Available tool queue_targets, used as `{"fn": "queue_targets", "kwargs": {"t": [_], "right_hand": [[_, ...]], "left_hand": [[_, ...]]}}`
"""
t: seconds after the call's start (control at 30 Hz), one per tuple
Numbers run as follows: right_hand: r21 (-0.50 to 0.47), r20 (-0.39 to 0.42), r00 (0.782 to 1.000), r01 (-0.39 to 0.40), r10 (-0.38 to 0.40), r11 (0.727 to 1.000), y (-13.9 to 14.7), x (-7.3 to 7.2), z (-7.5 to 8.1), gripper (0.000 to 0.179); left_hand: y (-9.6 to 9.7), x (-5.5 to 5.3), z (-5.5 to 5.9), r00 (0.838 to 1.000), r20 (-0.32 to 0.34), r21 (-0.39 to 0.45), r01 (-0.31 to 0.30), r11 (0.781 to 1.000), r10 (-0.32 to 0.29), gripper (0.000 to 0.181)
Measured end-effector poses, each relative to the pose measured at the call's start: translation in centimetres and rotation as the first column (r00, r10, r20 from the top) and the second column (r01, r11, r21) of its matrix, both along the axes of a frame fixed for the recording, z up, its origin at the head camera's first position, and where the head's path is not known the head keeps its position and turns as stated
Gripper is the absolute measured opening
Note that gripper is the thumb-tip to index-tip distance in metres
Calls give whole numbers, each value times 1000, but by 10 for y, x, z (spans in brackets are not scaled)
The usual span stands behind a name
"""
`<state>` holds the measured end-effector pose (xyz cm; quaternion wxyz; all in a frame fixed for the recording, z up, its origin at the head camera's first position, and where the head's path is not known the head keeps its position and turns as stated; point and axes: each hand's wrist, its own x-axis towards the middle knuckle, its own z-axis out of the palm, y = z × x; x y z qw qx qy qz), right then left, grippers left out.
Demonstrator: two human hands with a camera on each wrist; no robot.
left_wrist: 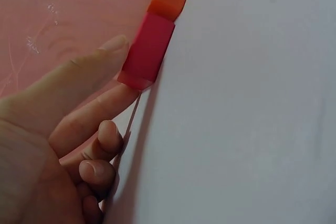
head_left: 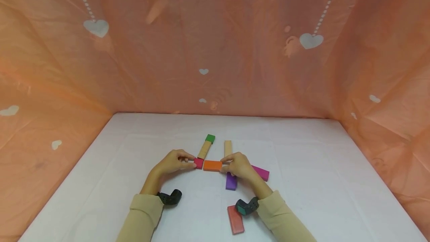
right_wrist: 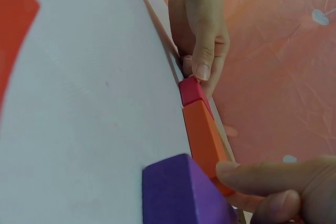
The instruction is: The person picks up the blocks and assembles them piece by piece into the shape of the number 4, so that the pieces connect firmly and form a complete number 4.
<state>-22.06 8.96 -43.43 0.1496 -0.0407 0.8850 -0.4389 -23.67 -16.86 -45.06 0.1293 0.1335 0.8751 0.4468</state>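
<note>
My left hand (head_left: 173, 162) pinches a small crimson block (left_wrist: 149, 51) between thumb and index finger, its other fingers curled below in the left wrist view. End to end with that block lies a longer orange block (head_left: 212, 166). My right hand (head_left: 240, 165) pinches the orange block's right end, thumb on the near side. Behind the crimson block, a plain wooden block (head_left: 204, 150) slants away to a green block (head_left: 210, 139). Another wooden block (head_left: 228, 148) stands out behind my right fingers, which hide its near end. Just in front of that hand is a purple block (right_wrist: 176, 192).
A magenta block (head_left: 261, 173) lies to the right, partly behind my right hand and wrist. Nearer the front, a salmon-red block (head_left: 236, 221) rests beside the right wrist camera (head_left: 246, 207). The white table (head_left: 161, 130) meets an orange curtain (head_left: 215, 47) behind and at both sides.
</note>
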Motion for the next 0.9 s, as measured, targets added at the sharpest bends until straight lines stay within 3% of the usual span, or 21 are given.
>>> {"fn": "queue_targets", "kwargs": {"t": [0.3, 0.9], "right_hand": [[-44, -15, 1000, -2, 1, 999, -1, 0, -1, 32], [-19, -11, 1000, 16, -16, 1000, -2, 1, -1, 31]], "left_hand": [[2, -4, -2, 999, -41, -46, -15, 999, 13, 30], [5, 0, 0, 999, -9, -53, -46, 998, 46, 28]]}}
